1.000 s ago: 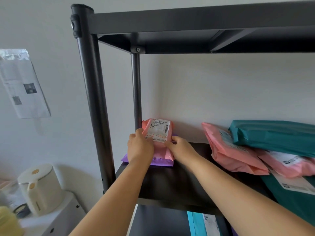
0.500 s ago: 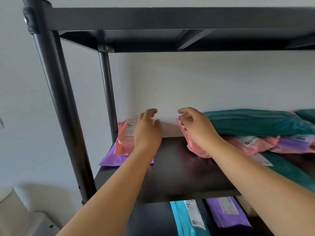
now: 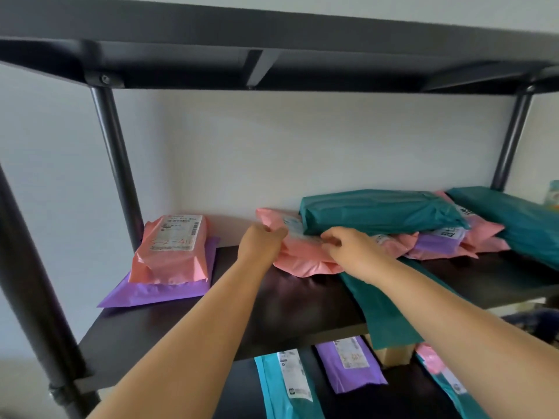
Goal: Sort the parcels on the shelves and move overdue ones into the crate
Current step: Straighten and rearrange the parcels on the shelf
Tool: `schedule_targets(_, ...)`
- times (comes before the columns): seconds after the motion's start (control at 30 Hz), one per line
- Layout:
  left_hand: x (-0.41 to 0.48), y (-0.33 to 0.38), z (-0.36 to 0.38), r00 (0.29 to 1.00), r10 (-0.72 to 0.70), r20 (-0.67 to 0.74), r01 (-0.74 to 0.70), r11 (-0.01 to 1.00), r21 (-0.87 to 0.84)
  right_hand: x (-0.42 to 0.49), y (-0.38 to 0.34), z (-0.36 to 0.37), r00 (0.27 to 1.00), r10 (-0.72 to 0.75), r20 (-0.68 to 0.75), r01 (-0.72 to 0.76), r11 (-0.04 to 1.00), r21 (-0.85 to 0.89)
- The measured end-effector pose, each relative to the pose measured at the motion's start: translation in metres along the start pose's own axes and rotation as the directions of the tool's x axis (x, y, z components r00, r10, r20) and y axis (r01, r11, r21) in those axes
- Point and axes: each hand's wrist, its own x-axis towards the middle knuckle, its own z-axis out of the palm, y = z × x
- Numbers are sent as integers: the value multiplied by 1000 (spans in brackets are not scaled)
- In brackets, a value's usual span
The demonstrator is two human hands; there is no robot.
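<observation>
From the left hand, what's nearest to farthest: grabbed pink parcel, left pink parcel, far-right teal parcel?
1. Grabbed pink parcel: held by the left hand.
2. Left pink parcel: a gap away, leftward.
3. Far-right teal parcel: far off rightward.

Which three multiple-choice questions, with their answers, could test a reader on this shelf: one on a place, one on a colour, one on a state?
1. What lies on the pink parcel between the hands?
A. a teal parcel
B. a box
C. nothing

2. What colour is the parcel under the labelled parcel at the left?
A. white
B. purple
C. teal

3. How are the left hand and right hand?
A. both open
B. only the left grips
C. both grip the pink parcel

Key:
1 A: the teal parcel rests on its far side.
2 B: the purple parcel shows beneath it.
3 C: fingers of both hands curl on its near edge.
</observation>
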Motion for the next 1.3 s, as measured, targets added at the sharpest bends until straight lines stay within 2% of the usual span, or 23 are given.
schedule_targets(0.23, 13, 7, 22, 981, -166, -95, 153, 979, -134, 12, 21, -1, 982, -134, 131, 141, 989, -45)
schedule_targets(0.43, 3, 12, 33, 962, -98, -257, 70, 991, -117, 16, 32, -5, 962, -223, 155, 224, 975, 15)
schedule_targets(0.63, -6, 19, 23, 928, -49, -369, 8, 994, -111, 22, 35, -6, 951, -269, 156, 251, 960, 124)
schedule_targets(0.73, -9, 17, 10, 916, -59, -396, -6, 987, -160, 23, 30, -3, 954, -269, 134, 249, 957, 151)
schedule_targets(0.9, -9, 12, -17, 914, -130, -384, -18, 934, -358, 30, 11, -1, 970, -233, 70, 211, 950, 231)
schedule_targets(1.03, -11, 6, -36, 939, -135, -318, -78, 814, -576, 33, -5, -1, 983, -181, 19, 162, 915, 369)
schedule_targets(1.17, -14, 1, -50, 977, -74, -201, -100, 673, -733, 31, -21, 0, 994, -106, 5, 78, 761, 644)
schedule_targets(1.23, -14, -1, -54, 987, -38, -154, -92, 652, -753, 28, -26, 0, 994, -107, -15, 86, 702, 707)
schedule_targets(1.3, -15, -5, -58, 994, -31, -109, -63, 648, -759, 27, -30, 3, 993, -106, -43, 105, 688, 718)
